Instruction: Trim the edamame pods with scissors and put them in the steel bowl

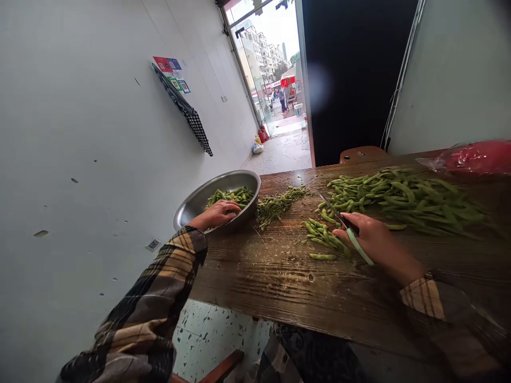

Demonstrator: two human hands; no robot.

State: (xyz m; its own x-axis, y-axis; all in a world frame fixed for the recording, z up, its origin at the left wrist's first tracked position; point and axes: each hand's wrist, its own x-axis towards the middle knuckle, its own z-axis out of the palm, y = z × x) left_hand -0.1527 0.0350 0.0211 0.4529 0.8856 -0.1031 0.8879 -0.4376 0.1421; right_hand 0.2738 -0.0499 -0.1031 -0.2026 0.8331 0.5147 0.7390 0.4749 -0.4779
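While the right hand [373,239] is closed around scissors [355,242], the left hand [217,214] rests inside the metal bowl [190,209], its grip unclear. Green pods [403,197] lie there and heaped on the surface [271,276]: probably light, firm yet bendable, best pinched mid-length.

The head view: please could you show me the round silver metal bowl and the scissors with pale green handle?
Round silver metal bowl [195,205], head view: inner wall, left side.
Scissors with pale green handle [355,241], head view: on the handle.

Bright daylight enters through the far doorway [275,80]. The near right lies dim, the right hand [373,236] blurred.
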